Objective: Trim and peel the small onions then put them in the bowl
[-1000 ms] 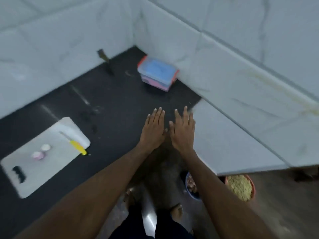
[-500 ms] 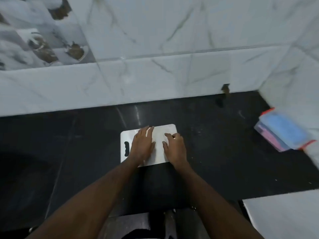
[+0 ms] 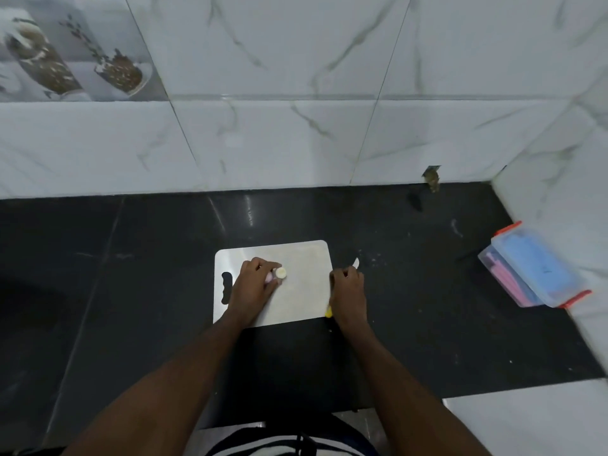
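hands set on the board, ready to trim an onion

the left hand (image 3: 253, 287) pinched a small onion (image 3: 279, 273) at its fingertips, cut face turned right toward the blade, pinned to the cutting board (image 3: 302, 291) so it couldn't roll. the right hand (image 3: 347, 291), just off the board's edge over the dark table (image 3: 131, 274), was curled round a yellow-handled knife (image 3: 355, 263), tip pointing away. no bowl in view.
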A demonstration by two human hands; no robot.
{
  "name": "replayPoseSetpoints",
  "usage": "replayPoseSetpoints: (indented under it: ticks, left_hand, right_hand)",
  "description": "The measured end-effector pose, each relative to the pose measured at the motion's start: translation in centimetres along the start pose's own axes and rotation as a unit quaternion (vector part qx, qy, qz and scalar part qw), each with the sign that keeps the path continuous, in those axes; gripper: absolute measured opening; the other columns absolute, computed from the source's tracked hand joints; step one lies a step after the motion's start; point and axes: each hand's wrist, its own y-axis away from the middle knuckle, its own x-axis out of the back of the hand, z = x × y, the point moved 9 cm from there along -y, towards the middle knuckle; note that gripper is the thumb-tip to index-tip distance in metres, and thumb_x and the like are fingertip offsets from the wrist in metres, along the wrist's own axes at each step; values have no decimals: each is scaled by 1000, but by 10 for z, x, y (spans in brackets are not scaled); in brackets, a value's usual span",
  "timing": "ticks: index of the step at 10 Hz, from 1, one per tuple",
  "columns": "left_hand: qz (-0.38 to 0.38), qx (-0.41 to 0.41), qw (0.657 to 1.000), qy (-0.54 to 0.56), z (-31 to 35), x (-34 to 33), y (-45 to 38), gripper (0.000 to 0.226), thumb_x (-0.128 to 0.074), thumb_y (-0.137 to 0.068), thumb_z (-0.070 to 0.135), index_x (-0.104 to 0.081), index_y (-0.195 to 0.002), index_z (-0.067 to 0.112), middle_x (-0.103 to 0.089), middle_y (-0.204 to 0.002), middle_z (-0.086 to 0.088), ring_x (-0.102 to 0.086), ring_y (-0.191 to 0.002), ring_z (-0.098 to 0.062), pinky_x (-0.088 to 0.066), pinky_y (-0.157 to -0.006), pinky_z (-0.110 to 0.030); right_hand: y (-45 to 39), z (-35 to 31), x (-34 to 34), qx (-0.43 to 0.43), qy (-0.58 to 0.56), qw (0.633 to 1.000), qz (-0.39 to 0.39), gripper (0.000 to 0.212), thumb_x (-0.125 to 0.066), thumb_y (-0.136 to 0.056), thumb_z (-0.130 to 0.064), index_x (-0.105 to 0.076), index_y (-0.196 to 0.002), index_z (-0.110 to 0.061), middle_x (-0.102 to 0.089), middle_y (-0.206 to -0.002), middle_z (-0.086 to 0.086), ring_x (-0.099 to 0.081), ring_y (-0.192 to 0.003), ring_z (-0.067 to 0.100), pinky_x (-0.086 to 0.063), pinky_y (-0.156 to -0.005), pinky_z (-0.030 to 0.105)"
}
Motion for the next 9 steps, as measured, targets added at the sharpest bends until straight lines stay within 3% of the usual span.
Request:
replayPoseSetpoints:
  ticks: [1, 2, 3, 4, 5, 6, 8, 9]
  left_hand:
    - [-1, -5, 1000, 13, 3, -6, -6, 27, -68, -103, 44, -69, -130, 42, -61, -117, 16, -50, -114, -14, -53, -89, -37]
    - [2, -4, 1000, 13, 9, -6, -11, 27, -69, -102, 48, -69, -128, 45, -60, -113, 20, -50, -112, -9, -51, -82, -35]
    - [-7, -15, 1000, 10, 11, -6, -16, 34, -74, -97, 50, -69, -129, 43, -61, -113, 20, -52, -111, -10, -53, -82, -35]
    - [-12, -33, 999, -5, 7, -1, -17, 50, -79, -90, 53, -69, -134, 30, -67, -122, 11, -57, -114, -16, -52, -93, -33]
    - [-4, -47, 999, -17, -1, 9, -12, 45, -79, -91, 45, -72, -129, 22, -72, -122, 6, -61, -112, -20, -50, -97, -34]
    - [-17, -43, 999, -20, -9, 15, -11, 41, -72, -94, 50, -73, -128, 27, -72, -122, 9, -63, -113, -19, -54, -97, -40]
    - [-18, -53, 998, -19, -14, 23, -11, 36, -71, -94, 50, -71, -126, 34, -69, -123, 14, -62, -113, -15, -57, -92, -42]
    - [-19, -53, 998, -24, -19, 21, -11, 47, -68, -93, 60, -68, -133, 33, -68, -129, 13, -61, -117, -16, -57, -94, -42]
  right_hand:
    - [-14, 31, 10, -9, -25, 1000, 12, 27, -55, -89, 10, -62, -108, -9, -54, -117, 10, -49, -112, 30, -48, -74, 36]
    - [-26, 47, 18, 1, 22, 999, 26, 25, -58, -87, 11, -64, -102, -9, -59, -113, 8, -52, -109, 31, -52, -67, 37]
    - [-33, 27, 26, 59, 13, 996, 64, 22, -66, -86, 3, -71, -103, -10, -66, -108, 9, -57, -104, 33, -58, -83, 47]
    - [-39, -24, 12, 124, -65, 990, 17, 26, -68, -92, -12, -72, -118, -14, -65, -116, 7, -56, -112, 27, -50, -103, 41]
    - [-42, -76, -22, 170, -94, 977, -85, 42, -69, -96, -29, -66, -135, -16, -61, -131, 6, -54, -121, 26, -48, -102, 37]
    - [-40, -95, -42, 192, -81, 972, -111, 46, -70, -94, -31, -64, -138, -18, -60, -133, 3, -50, -123, 25, -49, -100, 37]
    - [-39, -81, -42, 210, -67, 972, -85, 31, -72, -89, -24, -70, -119, -16, -62, -118, 1, -56, -113, 25, -50, -91, 34]
    - [-41, -81, -42, 214, -61, 971, -93, 43, -75, -90, -31, -66, -129, -16, -59, -124, 3, -54, -117, 25, -51, -93, 35]
